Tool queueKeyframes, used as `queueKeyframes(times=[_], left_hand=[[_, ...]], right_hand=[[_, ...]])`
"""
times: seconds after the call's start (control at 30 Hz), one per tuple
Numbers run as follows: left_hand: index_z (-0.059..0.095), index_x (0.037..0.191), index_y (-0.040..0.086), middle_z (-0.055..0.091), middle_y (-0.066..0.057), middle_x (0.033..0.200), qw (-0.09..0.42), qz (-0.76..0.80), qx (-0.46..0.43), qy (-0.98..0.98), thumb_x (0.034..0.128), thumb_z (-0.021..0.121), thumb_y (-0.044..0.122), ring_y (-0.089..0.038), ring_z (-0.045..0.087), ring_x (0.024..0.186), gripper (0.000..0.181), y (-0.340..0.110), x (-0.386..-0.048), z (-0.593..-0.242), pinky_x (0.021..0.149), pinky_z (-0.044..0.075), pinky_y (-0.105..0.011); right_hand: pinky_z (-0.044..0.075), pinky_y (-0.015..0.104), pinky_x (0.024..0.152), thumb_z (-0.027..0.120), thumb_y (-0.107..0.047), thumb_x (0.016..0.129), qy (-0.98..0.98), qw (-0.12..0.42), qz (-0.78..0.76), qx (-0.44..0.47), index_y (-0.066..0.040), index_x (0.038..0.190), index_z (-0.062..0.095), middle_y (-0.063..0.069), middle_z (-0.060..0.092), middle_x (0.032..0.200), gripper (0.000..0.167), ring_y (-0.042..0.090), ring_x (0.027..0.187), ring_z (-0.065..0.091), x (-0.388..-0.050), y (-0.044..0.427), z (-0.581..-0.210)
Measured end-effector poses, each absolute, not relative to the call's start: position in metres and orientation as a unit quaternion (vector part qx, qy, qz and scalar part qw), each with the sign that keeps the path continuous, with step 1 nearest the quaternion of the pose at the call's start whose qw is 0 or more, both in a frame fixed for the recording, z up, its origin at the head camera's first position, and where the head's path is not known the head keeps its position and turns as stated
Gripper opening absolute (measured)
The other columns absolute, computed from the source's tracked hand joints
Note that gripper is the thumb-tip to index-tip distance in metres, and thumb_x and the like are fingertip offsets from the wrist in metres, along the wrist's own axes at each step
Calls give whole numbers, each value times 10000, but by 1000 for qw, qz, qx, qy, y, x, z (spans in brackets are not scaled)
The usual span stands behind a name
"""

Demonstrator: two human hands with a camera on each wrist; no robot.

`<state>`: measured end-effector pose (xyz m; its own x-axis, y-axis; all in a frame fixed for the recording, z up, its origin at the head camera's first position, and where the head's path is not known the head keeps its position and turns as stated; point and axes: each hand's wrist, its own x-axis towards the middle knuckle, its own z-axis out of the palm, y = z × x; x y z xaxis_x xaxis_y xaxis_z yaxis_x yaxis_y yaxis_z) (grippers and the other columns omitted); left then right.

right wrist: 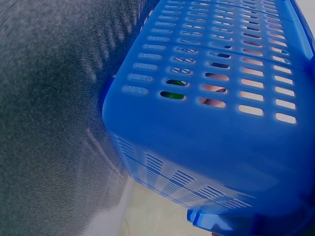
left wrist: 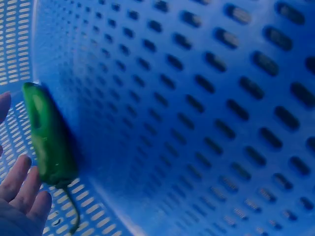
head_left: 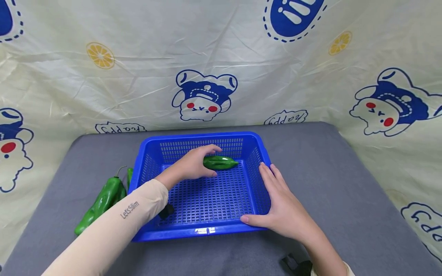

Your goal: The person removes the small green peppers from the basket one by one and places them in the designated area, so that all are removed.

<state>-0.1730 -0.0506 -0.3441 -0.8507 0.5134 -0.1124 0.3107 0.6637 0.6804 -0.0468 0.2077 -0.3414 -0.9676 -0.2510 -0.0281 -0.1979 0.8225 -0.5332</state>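
Observation:
A blue plastic basket [head_left: 210, 230] with slotted walls stands on the grey cloth. My left hand [head_left: 195, 163] reaches inside it, its fingers and thumb spread apart beside a green pepper [head_left: 222, 163]. In the left wrist view that pepper [left wrist: 51, 140] lies on the basket floor along a wall, stem toward the bottom; the fingers [left wrist: 19, 182] are near it, and contact is unclear. My right hand [head_left: 281, 205] rests on the basket's near right corner, fingers fairly straight along the right rim, thumb on the front rim. In the right wrist view the basket wall [right wrist: 197, 132] hides most of that hand.
Left of the basket, more green peppers [head_left: 100, 203] lie on the grey cloth [head_left: 321, 161], partly hidden by my left sleeve [head_left: 121, 226]. Another green piece [head_left: 129, 177] shows against the basket's left side. A patterned curtain [head_left: 145, 88] hangs behind the table.

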Motion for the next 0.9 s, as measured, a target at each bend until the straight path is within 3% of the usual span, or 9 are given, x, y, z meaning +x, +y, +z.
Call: queueKeyframes(times=[0.5,0.9], left_hand=[[503,1412,155,558,-122,1415,150,329,213,908,810,809,79,-302,527,1303,680,-47,-179,-359,1102,431,-460],[565,1391,225,511,-130,1424,177,259,273,909,817,818,186,-296,492,1306,629,-45,-175,-364,1105,407,-477]], right_hand=[[294,755,1055,745,-759,661,953,51,-276,-115,-207,1609,55,84,17,1684,1296,341,1548,27,-47,206,-340],[291,773,1037,741,-758,667,953,58,-276,-110,-219,1610,46,96,-8,1683,1289,371,1543,41,-46,206,-340]])
